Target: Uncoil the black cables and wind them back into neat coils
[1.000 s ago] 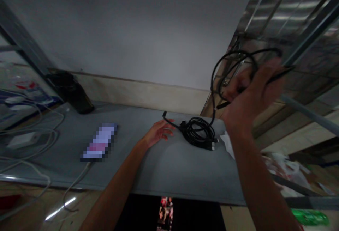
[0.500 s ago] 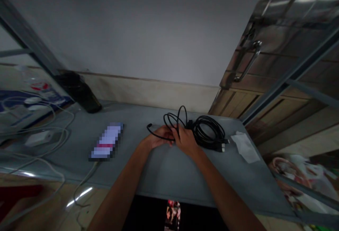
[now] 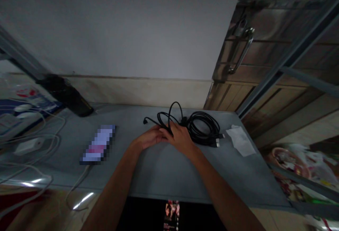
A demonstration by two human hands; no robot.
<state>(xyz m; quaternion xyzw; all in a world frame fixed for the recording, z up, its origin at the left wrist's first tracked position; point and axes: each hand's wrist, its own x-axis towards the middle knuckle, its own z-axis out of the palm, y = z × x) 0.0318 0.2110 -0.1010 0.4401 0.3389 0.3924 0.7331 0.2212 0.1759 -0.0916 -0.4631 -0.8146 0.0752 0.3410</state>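
Note:
A black cable (image 3: 169,116) lies in loose loops on the grey table (image 3: 164,167), its plug end pointing left. My left hand (image 3: 148,138) and my right hand (image 3: 180,137) meet over the loops, fingers closed on the cable and pressing it to the table. Just to the right lies a second, neatly coiled black cable (image 3: 205,128) with a plug at its right side.
A phone (image 3: 97,144) with a lit screen lies left of my hands, a white cord running from it. A white paper slip (image 3: 239,141) lies at the right. A dark bottle (image 3: 66,95) lies at the back left. White chargers and cords (image 3: 26,143) clutter the far left.
My right hand has come down from high on the right with the cable loops and joined my left hand on the table. Both hands now hold the cable low.

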